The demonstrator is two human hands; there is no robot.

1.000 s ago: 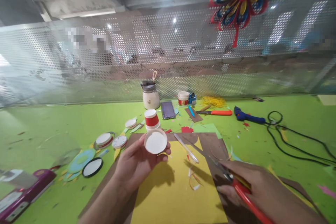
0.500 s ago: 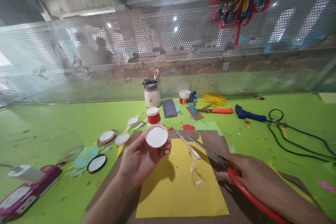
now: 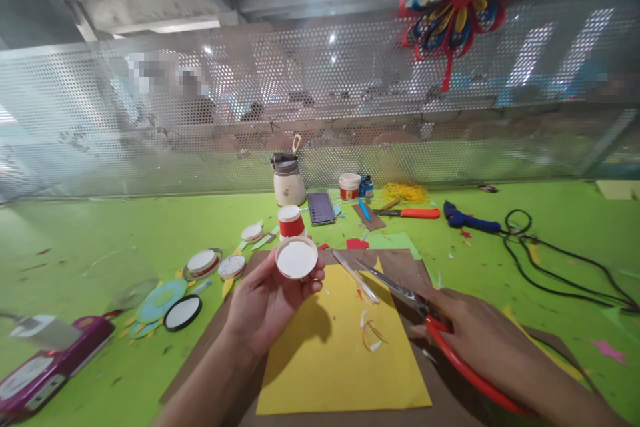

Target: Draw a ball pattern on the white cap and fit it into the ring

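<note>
Green covers the worktop (image 3: 100, 240) that stretches out on all sides of both hands, backed by a perforated metal screen (image 3: 350, 93) far beyond them. Under the hands lies a brown sheet (image 3: 400, 267), and on it a yellow sheet (image 3: 340, 360) that fills the space between the two wrists. The left hand (image 3: 265, 303) is raised over the yellow sheet's near-left part, its fingers curled around a small cut-down paper cup (image 3: 297, 257), pinching it by the rim with the white inside turned toward the camera. The right hand (image 3: 475, 337) rests at the brown sheet's right edge, closed through the red handles of a pair of scissors (image 3: 400, 290) whose blades, slightly parted, point toward the left hand. Just beyond the left hand's fingertips stands a red-and-white cup (image 3: 291, 222). Thin paper shavings (image 3: 371, 337) lie on the yellow sheet between the hands.
</note>
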